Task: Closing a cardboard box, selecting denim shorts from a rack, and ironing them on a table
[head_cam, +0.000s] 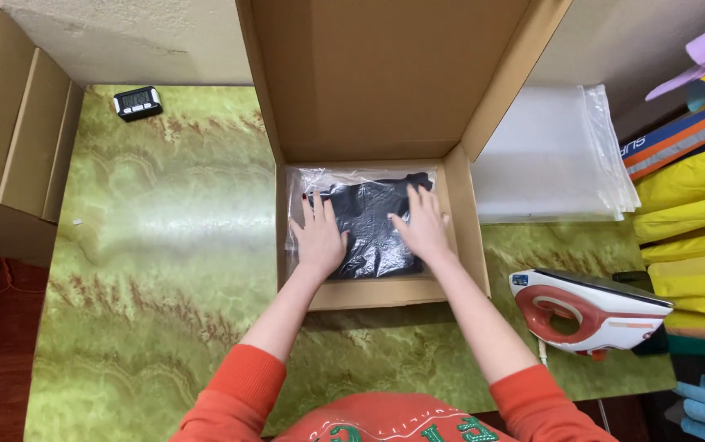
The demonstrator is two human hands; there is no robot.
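An open cardboard box (pixel 465 219) stands on a green marbled table (pixel 164 270), its flaps raised. Inside lies a dark garment sealed in a clear plastic bag (pixel 373 217). My left hand (pixel 318 236) rests flat on the bag's left side, fingers spread. My right hand (pixel 424 225) presses flat on the bag's right side. Neither hand grips anything; both palms lie on the plastic. Orange sleeves cover my forearms near the bottom edge.
A red and white clothes iron (pixel 586 313) sits at the right. A stack of clear plastic bags (pixel 549 155) lies behind it. Folded yellow and coloured garments (pixel 692 221) pile at far right. Cardboard boxes (pixel 9 131) stand left; a small black timer (pixel 137 102) sits behind.
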